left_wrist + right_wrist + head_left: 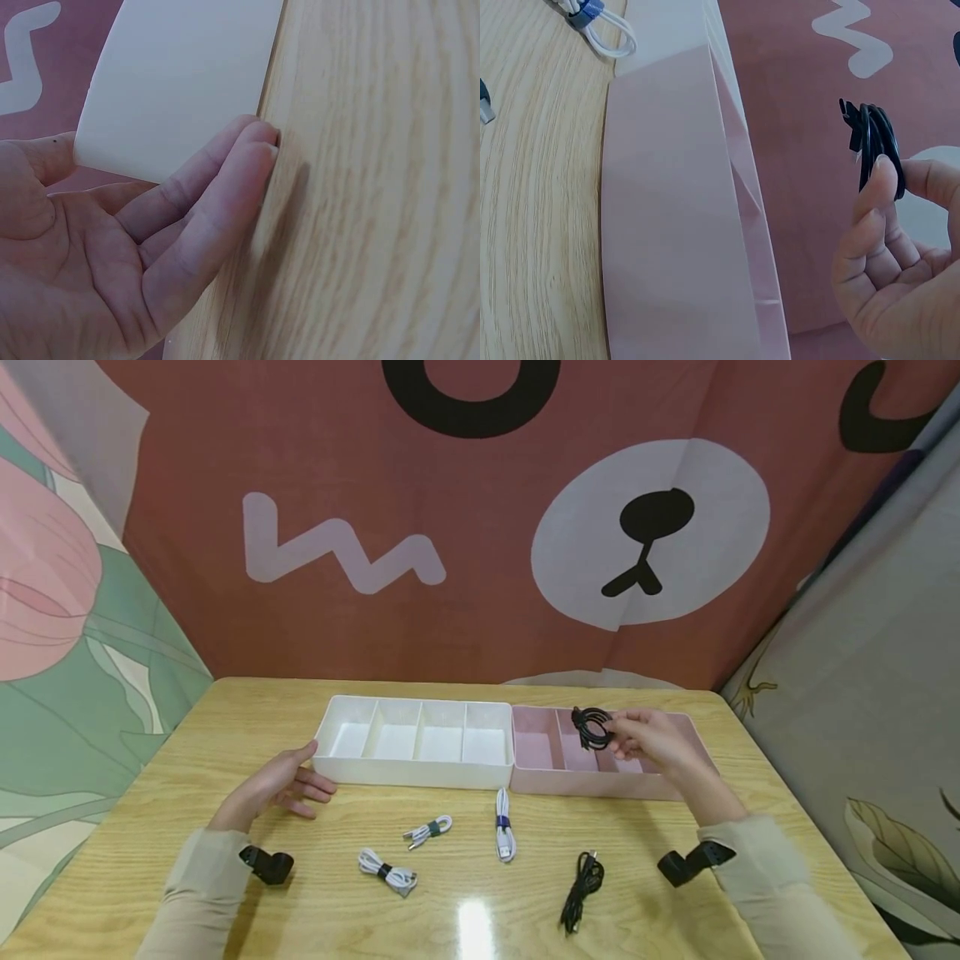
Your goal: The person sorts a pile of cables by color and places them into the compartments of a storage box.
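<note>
i see the right hand (647,739) raised over the long pink plastic box (592,783), pinching a small coiled black cable (887,142) between thumb and index finger while the other fingers curl in toward the palm. the coiled black cable is in the air above the compartments, apart from the box as i read the right wrist view.

on my other side, the left hand (288,781) is at the left end of the long white plastic box (412,774). its thumb touches that end wall; the fingers are loosely extended near the lower front corner, and i cannot tell whether the fingertips press the box or the table. the two boxes stand end to end on the light wood-grain table (315,868), and i count four compartments in the white one.

in front of them i have a white cable with a blue tie (504,822), just before the join; a small white cable with a dark green tie (432,829) to its left; a white cable with a black tie (386,871) nearer me; and a long bundled black cable (579,891) to the right.
</note>
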{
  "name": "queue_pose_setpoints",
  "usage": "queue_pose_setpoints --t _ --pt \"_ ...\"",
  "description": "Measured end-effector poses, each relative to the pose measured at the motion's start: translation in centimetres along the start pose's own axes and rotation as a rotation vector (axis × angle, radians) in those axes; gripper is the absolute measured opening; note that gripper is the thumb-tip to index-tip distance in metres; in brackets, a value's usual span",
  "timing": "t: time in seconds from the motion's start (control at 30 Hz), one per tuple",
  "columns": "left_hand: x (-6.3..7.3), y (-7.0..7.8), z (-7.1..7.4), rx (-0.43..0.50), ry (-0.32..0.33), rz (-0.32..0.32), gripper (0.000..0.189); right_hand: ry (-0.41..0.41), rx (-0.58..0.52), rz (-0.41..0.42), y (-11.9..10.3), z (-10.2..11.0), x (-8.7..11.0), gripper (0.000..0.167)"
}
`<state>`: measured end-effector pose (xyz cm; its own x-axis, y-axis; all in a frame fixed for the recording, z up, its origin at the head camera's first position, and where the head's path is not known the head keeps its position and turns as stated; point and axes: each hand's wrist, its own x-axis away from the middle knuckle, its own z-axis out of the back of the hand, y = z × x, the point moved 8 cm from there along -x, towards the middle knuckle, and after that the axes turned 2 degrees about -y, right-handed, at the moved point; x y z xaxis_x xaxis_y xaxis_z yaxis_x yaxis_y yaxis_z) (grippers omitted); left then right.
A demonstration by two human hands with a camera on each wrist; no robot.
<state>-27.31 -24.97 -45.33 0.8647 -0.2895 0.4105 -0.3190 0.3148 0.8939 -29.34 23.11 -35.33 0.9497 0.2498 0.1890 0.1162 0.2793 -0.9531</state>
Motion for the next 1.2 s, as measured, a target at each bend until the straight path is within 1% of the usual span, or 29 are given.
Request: queue_pose_setpoints --t 0.1,0.13,0.23,0.33,0.47,0.57,0.73,0.83,0.93,1.07,1.2 --pt "0.0 0.0 0.0 0.002 0.018 0.012 0.079 -0.009 -0.021 -0.002 0.2 -0.6 -0.5 0.023" --pt "-0.1 -0.1 0.1 -0.001 0.033 0.021 0.077 -0.012 -0.028 -0.002 0.2 -0.8 -0.7 0.024" --pt "0.0 0.0 0.0 -0.008 0.044 0.022 0.074 -0.015 -0.048 -0.006 0.5 -1.3 -1.3 0.028" --pt "0.0 0.1 -0.1 -0.009 0.046 0.022 0.072 -0.013 -0.047 -0.017 0.7 -1.9 -1.9 0.029" --pt "-0.2 -0.1 0.0 0.002 0.049 0.031 0.072 -0.010 -0.057 -0.029 1.1 -2.6 -2.5 0.024" --pt "-0.2 -0.2 0.0 0.000 0.037 0.021 0.073 -0.021 -0.072 -0.023 1.3 -3.1 -3.0 0.021" --pt "-0.2 -0.2 -0.1 0.004 0.033 0.023 0.074 -0.081 -0.123 -0.015 2.0 -4.1 -3.5 0.034" --pt "-0.2 -0.2 0.0 0.009 0.036 0.027 0.075 -0.087 -0.146 -0.031 2.4 -4.4 -3.4 0.040" --pt "-0.2 -0.1 0.0 0.006 0.035 0.023 0.075 -0.073 -0.128 -0.039 2.6 -4.4 -3.0 0.041" --pt "-0.1 0.0 0.0 0.003 0.034 0.020 0.075 -0.073 -0.080 -0.011 2.4 -4.4 -2.3 0.041" --pt "-0.1 0.0 0.0 -0.002 0.032 0.017 0.075 -0.082 -0.071 0.018 2.2 -4.4 -1.3 0.039"
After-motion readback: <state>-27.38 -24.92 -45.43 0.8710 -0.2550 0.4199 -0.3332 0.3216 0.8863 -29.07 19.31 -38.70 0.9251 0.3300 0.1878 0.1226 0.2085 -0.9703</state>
